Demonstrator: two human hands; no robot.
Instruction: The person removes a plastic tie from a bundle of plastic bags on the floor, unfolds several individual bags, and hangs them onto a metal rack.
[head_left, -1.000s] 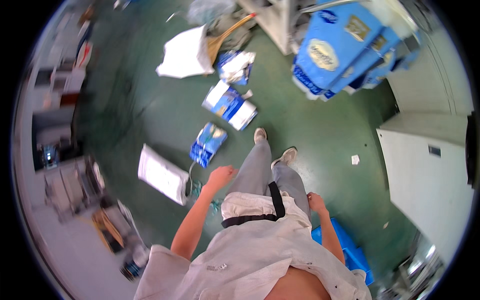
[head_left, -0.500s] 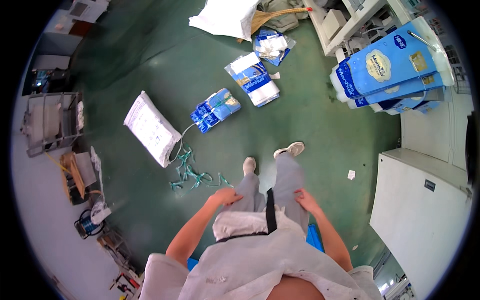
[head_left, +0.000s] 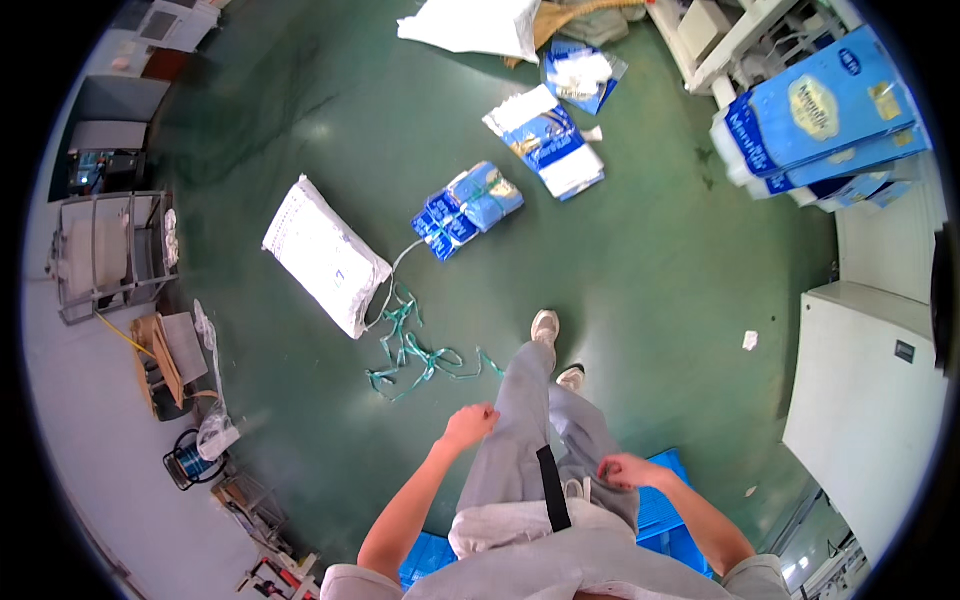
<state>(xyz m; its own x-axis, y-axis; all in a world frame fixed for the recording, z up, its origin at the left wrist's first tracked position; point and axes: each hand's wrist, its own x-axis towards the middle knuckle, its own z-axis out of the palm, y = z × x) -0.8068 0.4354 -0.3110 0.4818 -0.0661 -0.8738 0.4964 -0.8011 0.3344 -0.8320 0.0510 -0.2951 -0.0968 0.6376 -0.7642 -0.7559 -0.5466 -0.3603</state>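
My left hand hangs beside my left trouser leg, fingers curled in, with nothing seen in it. My right hand is by my right thigh, its fingers bent close to the grey trousers. Ahead on the green floor lies a tied bundle of blue plastic packaging. To its left rests a full white sack. Tangled green twine trails between the sack and my feet. Farther off are a flat stack of blue-and-white packaging and a smaller one.
Large blue packs jut out at the far right above a white cabinet. Another white sack lies at the far end. Blue slatted plastic is behind my legs. A metal-frame cart and boards line the left wall.
I have stepped, so my feet changed places and the floor items shifted in view. My left hand has come away from the trouser leg. The right stays near my thigh.
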